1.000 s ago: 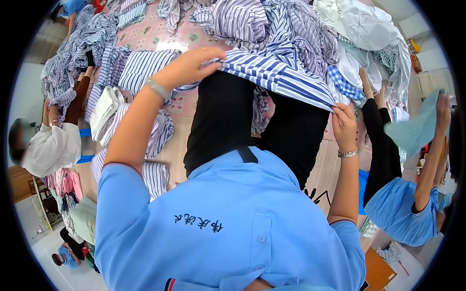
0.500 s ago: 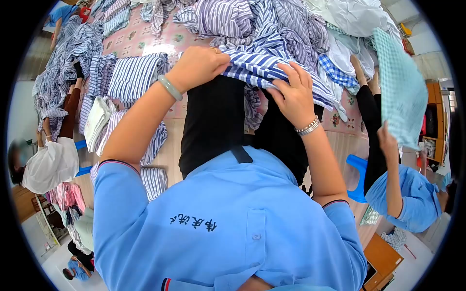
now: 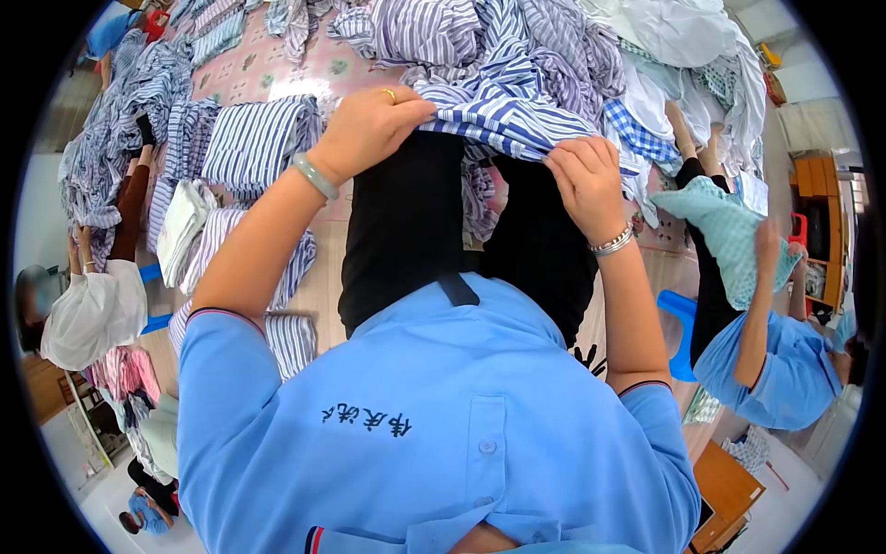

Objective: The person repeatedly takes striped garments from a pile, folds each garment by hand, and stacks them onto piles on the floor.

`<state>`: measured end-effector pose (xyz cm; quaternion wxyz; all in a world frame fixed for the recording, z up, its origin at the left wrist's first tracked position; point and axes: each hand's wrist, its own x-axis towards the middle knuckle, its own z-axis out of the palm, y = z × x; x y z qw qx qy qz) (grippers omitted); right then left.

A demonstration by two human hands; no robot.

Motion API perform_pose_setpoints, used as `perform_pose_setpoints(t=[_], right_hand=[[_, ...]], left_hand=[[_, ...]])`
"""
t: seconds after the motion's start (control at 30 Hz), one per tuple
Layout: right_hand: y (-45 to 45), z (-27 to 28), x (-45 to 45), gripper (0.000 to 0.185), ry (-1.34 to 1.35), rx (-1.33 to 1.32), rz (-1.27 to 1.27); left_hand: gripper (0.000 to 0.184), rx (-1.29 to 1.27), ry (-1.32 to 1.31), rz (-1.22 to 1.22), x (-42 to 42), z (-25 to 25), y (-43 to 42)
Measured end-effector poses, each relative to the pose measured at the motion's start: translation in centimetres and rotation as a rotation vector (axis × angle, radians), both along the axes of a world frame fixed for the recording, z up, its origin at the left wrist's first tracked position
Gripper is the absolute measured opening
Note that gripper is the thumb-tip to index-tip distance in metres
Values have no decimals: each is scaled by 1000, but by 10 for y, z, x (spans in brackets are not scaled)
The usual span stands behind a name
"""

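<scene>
A blue-and-white striped cloth (image 3: pixel 503 120) stretches between my two hands above my lap, and its far part runs into the pile on the table. My left hand (image 3: pixel 377 132), with a pale green bangle and a ring, pinches the cloth's left end. At the right, my right hand (image 3: pixel 589 183), with silver bracelets at the wrist, has its fingers closed on the near edge. What kind of garment the cloth is, I cannot make out.
Striped clothes (image 3: pixel 429 32) heap up on the pink patterned table (image 3: pixel 268 69). Folded striped clothes (image 3: pixel 258 143) lie at the left, beside a white folded piece (image 3: pixel 185 226). At the right a co-worker (image 3: pixel 775 355) handles a light green cloth (image 3: pixel 715 226) near a blue stool (image 3: pixel 681 337).
My right hand has moved right and slightly down, its fingers now closing on the cloth's edge. The cloth's folds have shifted. The co-worker's green cloth has come down and bunched up.
</scene>
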<state>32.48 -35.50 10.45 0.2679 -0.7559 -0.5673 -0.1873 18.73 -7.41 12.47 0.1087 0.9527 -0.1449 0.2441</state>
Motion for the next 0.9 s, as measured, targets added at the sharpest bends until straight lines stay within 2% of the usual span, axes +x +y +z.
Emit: perform_pose_setpoints(t=[0.07, 0.23, 0.4, 0.6, 0.73, 0.9], right_hand=[[-3, 2, 0, 16, -19, -5, 2], [-25, 15, 6, 32, -85, -187, -89], [-47, 3, 24, 22, -86, -193, -114], [-41, 4, 21, 9, 63, 136, -102], [-45, -3, 31, 10, 68, 5, -188], [-62, 8, 34, 20, -90, -13, -18]], left_hand=[[20, -72, 95, 7, 1, -4, -2], [20, -85, 117, 13, -1, -6, 1], [19, -103, 107, 20, 0, -6, 0], [15, -113, 96, 42, 0, -3, -7], [16, -110, 155, 92, 2, -2, -9], [12, -141, 175, 71, -3, -8, -4]])
